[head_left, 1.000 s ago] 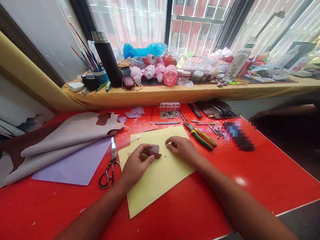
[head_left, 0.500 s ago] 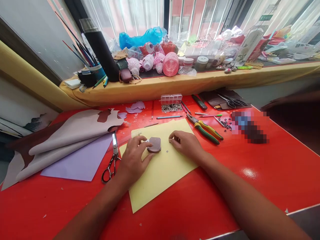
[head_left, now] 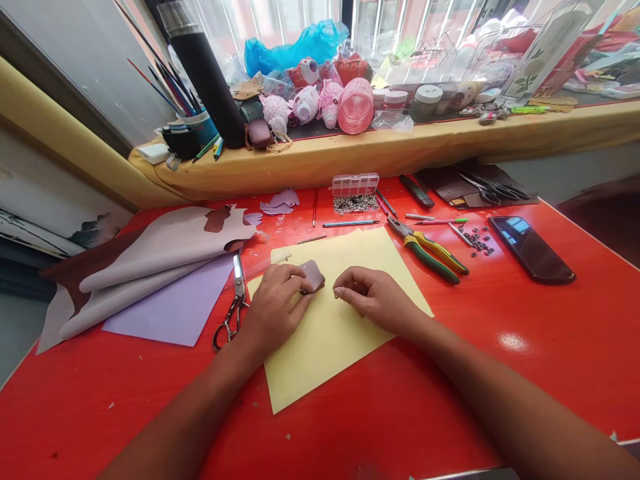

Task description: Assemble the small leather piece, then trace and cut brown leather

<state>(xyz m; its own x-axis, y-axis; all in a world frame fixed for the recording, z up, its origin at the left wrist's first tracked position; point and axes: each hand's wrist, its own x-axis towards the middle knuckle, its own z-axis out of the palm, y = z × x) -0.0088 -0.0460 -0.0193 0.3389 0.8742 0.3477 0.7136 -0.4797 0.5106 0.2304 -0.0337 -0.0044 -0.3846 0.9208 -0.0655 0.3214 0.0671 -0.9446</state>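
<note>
A small grey-brown leather piece [head_left: 313, 276] with rounded corners is held over the yellow sheet [head_left: 320, 353] by the fingers of my left hand [head_left: 277, 303]. It tilts up on one side, and part of it is hidden behind those fingers. To its right, my right hand [head_left: 373, 297] is closed in a pinch on a tiny round metal fitting [head_left: 336, 294], too small to name more exactly. A short gap separates the two hands. Tailor's scissors [head_left: 235, 307] lie left of my left hand, and pliers [head_left: 427, 250] with green and yellow handles rest beyond my right.
Folded leather [head_left: 160, 267] and a lilac sheet [head_left: 170, 310] cover the left side. At the back stands a clear compartment box [head_left: 356, 193] of metal bits. Several small dark rings [head_left: 480, 243] lie near a phone [head_left: 533, 250]. A crowded sill [head_left: 310, 150] runs behind the red table.
My right hand has picked up the tiny metal fitting from the yellow sheet. The leather piece has tilted in my left hand. The view has shifted slightly.
</note>
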